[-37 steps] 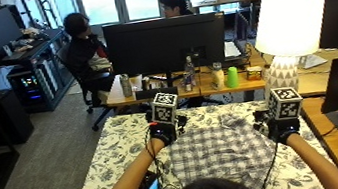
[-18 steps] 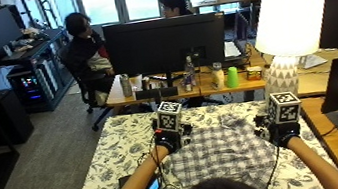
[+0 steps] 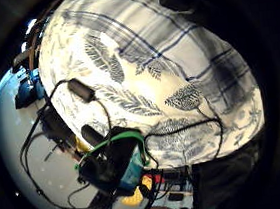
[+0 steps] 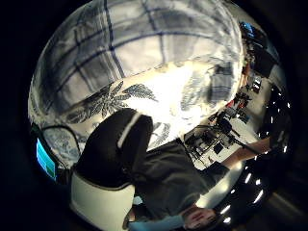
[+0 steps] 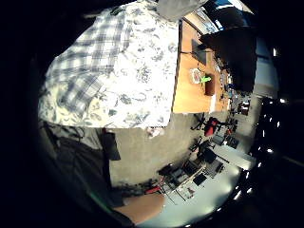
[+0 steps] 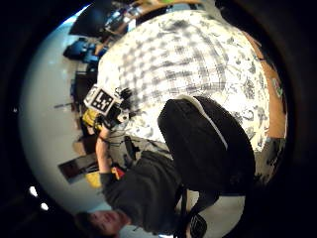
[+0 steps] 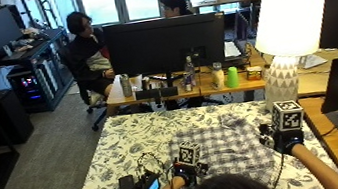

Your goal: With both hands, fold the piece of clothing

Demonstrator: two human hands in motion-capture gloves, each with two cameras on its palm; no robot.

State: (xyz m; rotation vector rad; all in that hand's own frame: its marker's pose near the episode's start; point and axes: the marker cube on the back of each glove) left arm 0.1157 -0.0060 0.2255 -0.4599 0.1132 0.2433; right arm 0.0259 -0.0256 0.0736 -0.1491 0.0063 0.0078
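Checked garment [image 7: 231, 146], a soft woven cloth in a blue-grey and white plaid, lies rumpled on the table [image 7: 129, 146], which is covered by a white cloth printed with dark blue leaves and flowers. Taking the garment as landmark: the left hand [image 7: 184, 170] sits at its near left edge, close to the person's head at the lower edge of the outside view; the right hand [image 7: 287, 140] sits at its right edge, beside the base of the lamp [image 7: 285, 41]. Whether either hand's fingers are spread, pressed together or pinching the cloth cannot be told, since both gloves hide them. In the left thumb side palm view the plaid [image 4: 144, 43] fills much of the field, lying on the leaf print, so the cloth is close to that palm. The right thumb side palm view shows the plaid [image 6: 178, 64] spread on the print, with the other hand [image 6: 116, 109] at its far edge. Left of the garment, a small device with a lit screen [image 7: 148, 188] and loose black cables lie on the print. The lamp has a smooth white cylindrical shade and a faceted, patterned base; behind the garment stands a dark flat monitor [image 7: 164, 37].
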